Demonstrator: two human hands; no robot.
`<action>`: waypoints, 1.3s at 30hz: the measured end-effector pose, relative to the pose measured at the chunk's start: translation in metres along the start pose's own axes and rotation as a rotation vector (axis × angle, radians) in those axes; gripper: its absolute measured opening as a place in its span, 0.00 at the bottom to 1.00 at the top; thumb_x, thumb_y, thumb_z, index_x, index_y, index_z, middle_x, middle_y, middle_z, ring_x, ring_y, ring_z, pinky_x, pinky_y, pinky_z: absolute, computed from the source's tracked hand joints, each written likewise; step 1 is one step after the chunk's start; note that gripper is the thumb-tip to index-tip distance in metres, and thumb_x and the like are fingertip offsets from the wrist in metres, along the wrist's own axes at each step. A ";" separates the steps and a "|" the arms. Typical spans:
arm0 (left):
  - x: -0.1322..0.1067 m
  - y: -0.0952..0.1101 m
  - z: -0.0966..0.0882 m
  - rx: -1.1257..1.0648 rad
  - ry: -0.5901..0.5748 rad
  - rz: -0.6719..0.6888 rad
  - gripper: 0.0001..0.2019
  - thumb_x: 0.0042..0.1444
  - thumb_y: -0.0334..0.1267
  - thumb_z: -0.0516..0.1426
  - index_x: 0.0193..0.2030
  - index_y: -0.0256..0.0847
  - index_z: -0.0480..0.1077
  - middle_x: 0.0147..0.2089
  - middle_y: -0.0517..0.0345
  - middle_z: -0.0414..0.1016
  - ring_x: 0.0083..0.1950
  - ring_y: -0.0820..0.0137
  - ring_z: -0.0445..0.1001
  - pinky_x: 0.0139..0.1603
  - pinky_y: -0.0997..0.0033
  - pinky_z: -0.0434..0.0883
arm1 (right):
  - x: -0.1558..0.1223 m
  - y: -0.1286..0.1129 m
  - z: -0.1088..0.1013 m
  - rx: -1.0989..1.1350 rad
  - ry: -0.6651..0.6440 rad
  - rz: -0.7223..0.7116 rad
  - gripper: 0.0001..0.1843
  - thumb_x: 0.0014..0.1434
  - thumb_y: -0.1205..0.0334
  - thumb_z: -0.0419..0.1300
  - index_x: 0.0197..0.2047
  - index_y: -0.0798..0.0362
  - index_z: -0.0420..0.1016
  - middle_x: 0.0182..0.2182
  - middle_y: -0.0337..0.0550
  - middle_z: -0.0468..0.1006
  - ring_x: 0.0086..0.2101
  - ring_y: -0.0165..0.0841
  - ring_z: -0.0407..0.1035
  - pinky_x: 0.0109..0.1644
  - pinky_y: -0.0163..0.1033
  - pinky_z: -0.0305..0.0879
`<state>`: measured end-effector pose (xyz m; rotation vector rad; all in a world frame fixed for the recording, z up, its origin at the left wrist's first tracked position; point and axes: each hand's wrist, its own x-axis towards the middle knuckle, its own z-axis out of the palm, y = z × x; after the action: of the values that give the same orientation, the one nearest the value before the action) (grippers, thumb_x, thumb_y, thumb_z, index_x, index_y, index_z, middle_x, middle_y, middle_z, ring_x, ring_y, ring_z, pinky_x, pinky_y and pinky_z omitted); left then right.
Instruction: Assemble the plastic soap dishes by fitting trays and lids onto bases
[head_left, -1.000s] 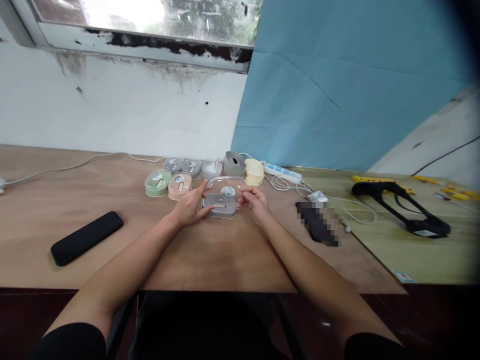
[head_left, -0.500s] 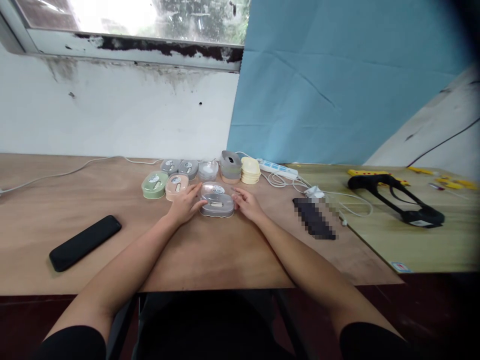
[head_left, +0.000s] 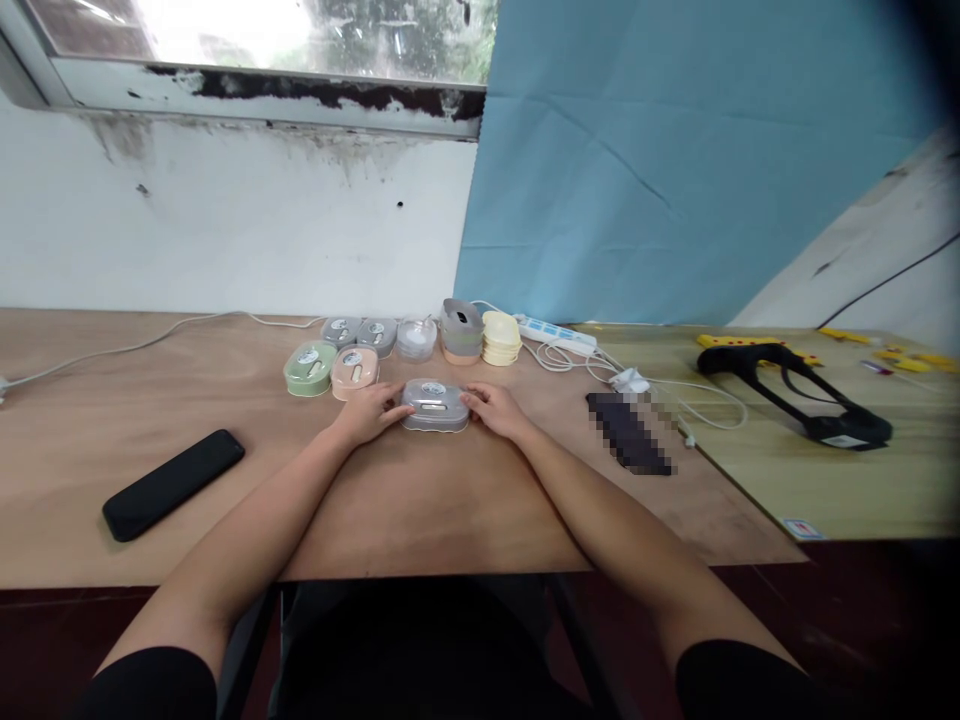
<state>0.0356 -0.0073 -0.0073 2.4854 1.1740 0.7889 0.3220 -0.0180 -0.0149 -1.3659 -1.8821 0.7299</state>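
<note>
A grey rounded box with a clear lid (head_left: 435,408) rests on the table in front of me, a round sticker on its top. My left hand (head_left: 370,412) grips its left side, the thumb at the front edge. On the opposite side my right hand (head_left: 495,408) presses its fingers and thumb against the box. Close to my left hand stand a pink lidded box (head_left: 355,371) and a green lidded box (head_left: 310,368). Two similar grey boxes (head_left: 376,337) sit behind them. A stack of clear lids (head_left: 416,340) lies just beyond the held box.
Grey open shells (head_left: 461,330) and pale yellow pieces (head_left: 500,338) are stacked at the back. A power strip (head_left: 559,337) and white cables lie to their right. A black phone (head_left: 174,484) is at left, a black frame-like object (head_left: 802,395) at right.
The clear lid, raised and tilted at the back before, now sits down flat over the grey box. Both hands stay at its sides, having shifted slightly.
</note>
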 end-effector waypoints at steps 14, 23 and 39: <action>0.001 -0.008 0.002 -0.047 -0.018 -0.013 0.34 0.51 0.61 0.58 0.59 0.41 0.67 0.43 0.51 0.76 0.38 0.64 0.74 0.41 0.65 0.72 | 0.001 0.000 -0.005 -0.021 -0.071 -0.010 0.29 0.57 0.39 0.57 0.50 0.56 0.75 0.30 0.43 0.79 0.26 0.31 0.70 0.31 0.34 0.64; -0.001 0.000 0.000 -0.005 0.003 0.017 0.33 0.54 0.58 0.56 0.62 0.41 0.64 0.53 0.47 0.72 0.45 0.62 0.75 0.48 0.62 0.72 | 0.000 -0.004 -0.010 0.052 -0.160 0.051 0.28 0.55 0.39 0.59 0.44 0.56 0.76 0.21 0.38 0.73 0.22 0.28 0.65 0.26 0.32 0.58; -0.001 0.004 -0.004 -0.026 -0.047 -0.064 0.35 0.50 0.59 0.59 0.61 0.42 0.66 0.40 0.52 0.77 0.38 0.64 0.76 0.41 0.66 0.72 | -0.002 -0.001 -0.007 -0.025 -0.066 -0.027 0.29 0.57 0.41 0.58 0.51 0.56 0.75 0.24 0.40 0.76 0.25 0.32 0.68 0.30 0.34 0.62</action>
<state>0.0353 -0.0107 -0.0030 2.4192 1.2126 0.7205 0.3271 -0.0197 -0.0099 -1.3436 -1.9641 0.7488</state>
